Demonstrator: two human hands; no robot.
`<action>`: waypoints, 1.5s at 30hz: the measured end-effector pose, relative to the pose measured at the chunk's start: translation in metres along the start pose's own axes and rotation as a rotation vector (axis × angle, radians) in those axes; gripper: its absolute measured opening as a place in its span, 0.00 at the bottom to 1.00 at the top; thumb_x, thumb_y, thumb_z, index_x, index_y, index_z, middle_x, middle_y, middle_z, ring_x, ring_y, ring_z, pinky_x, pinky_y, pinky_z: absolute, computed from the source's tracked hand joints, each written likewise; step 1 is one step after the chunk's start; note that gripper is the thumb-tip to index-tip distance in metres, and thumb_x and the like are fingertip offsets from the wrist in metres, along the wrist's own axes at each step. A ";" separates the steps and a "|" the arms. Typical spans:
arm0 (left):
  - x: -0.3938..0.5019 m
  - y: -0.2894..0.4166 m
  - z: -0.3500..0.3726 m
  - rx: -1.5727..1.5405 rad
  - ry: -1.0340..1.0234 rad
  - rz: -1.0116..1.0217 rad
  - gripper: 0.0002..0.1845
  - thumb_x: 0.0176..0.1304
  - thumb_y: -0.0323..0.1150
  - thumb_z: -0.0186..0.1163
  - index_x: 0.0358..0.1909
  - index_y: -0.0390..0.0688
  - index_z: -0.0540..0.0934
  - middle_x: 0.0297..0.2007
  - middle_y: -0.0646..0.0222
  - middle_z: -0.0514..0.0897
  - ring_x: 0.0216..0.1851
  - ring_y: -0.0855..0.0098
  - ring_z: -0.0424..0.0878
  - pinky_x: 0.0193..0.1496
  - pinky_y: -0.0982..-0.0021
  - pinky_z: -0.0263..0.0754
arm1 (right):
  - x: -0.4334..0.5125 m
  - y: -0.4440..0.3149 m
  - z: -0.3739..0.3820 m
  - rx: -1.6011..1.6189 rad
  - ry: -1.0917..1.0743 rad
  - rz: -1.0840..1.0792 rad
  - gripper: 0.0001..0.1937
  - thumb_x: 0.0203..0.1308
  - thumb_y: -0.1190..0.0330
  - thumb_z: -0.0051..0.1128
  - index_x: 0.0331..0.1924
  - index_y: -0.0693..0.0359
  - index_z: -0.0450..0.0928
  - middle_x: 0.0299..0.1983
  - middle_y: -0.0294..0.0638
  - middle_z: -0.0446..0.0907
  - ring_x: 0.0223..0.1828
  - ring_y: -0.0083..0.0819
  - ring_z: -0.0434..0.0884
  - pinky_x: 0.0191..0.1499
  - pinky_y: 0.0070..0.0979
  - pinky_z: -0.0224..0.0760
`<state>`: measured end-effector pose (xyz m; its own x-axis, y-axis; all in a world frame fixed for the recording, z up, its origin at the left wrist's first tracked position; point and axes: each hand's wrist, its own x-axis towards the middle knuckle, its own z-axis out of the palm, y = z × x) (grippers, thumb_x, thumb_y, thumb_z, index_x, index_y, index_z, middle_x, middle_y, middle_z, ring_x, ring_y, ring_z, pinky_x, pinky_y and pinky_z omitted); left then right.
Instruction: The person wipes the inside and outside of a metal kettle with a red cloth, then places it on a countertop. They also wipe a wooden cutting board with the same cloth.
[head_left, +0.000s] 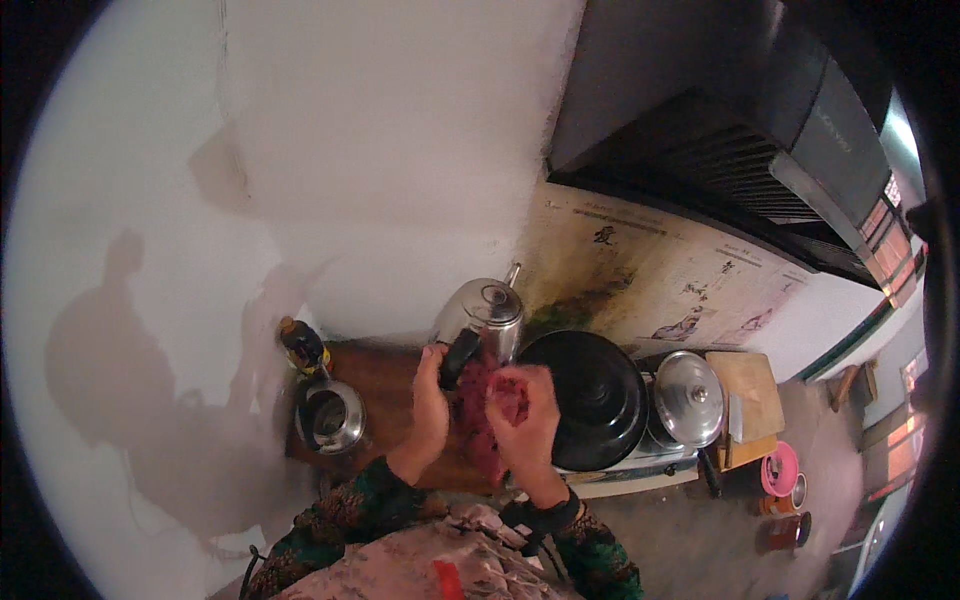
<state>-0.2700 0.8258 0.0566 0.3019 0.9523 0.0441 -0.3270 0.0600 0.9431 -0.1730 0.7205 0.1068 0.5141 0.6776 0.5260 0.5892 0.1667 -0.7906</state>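
My left hand (429, 409) grips a black handle (459, 360) just in front of a shiny steel kettle (487, 304). The handle seems to belong to the kettle, but the join is not visible. A spout points away from me at the kettle's back right. Bunched in my right hand (525, 435) is a dark red cloth (474, 409), which hangs and spreads below the kettle over the brown wooden tabletop (390, 375). The cloth is blurred, and my fingers hide part of it. Both hands are close together, with the right one beside the black lidded wok (592, 405).
Left on the tabletop stand a dark sauce bottle (304, 345) and a steel pot (334, 420). To the right are a pan with a steel lid (690, 397), wooden boards (750, 397) and a pink basin (780, 469). A range hood (697, 157) overhangs the stove (630, 472).
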 end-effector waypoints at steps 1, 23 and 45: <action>-0.003 0.001 0.003 -0.105 -0.010 -0.044 0.26 0.85 0.51 0.39 0.52 0.39 0.78 0.47 0.71 0.80 0.52 0.73 0.77 0.62 0.68 0.71 | 0.006 -0.004 0.000 -0.005 0.011 -0.059 0.22 0.52 0.79 0.69 0.52 0.57 0.78 0.50 0.43 0.78 0.47 0.43 0.83 0.44 0.31 0.80; 0.007 -0.012 -0.014 -0.603 -0.153 -0.342 0.34 0.81 0.63 0.35 0.55 0.43 0.78 0.47 0.69 0.82 0.44 0.73 0.79 0.56 0.69 0.74 | -0.006 0.011 0.041 -0.161 -0.304 -0.104 0.24 0.50 0.73 0.73 0.53 0.51 0.79 0.50 0.40 0.79 0.48 0.46 0.84 0.44 0.37 0.83; 0.047 -0.014 -0.088 -0.277 0.210 -0.101 0.16 0.77 0.51 0.59 0.36 0.51 0.78 0.31 0.78 0.78 0.26 0.85 0.71 0.24 0.82 0.61 | 0.009 0.068 0.025 0.070 0.084 0.146 0.13 0.59 0.78 0.65 0.48 0.59 0.80 0.44 0.41 0.78 0.39 0.32 0.80 0.44 0.28 0.75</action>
<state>-0.3304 0.8958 0.0159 0.1637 0.9764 -0.1409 -0.5435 0.2085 0.8131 -0.1438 0.7563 0.0498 0.6430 0.6363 0.4262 0.4611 0.1228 -0.8788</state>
